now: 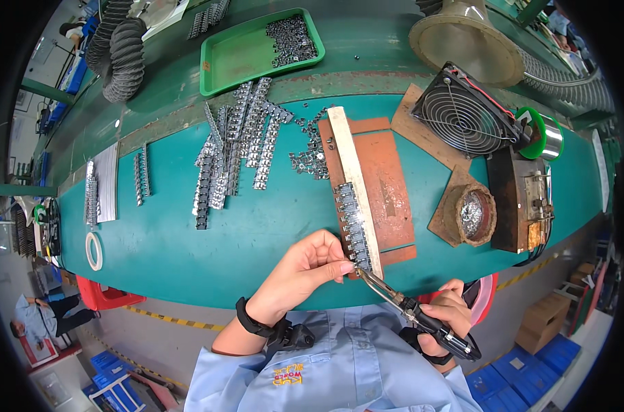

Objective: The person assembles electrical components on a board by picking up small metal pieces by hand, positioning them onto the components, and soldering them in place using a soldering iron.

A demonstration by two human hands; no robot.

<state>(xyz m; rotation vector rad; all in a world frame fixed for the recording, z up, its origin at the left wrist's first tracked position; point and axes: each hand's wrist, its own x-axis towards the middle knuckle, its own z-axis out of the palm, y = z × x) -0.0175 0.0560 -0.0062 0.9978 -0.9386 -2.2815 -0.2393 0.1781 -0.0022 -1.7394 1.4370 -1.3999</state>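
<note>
One soldering iron at green worktop; gray floor, blue bins below.

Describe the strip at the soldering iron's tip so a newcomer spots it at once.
On the green table, find the reddish-brown board with a pale bar along it. Beside the bar's near half, on the left, runs a dark segmented strip; unlike strips piled farther left, it has the soldering iron at its near end.
</note>
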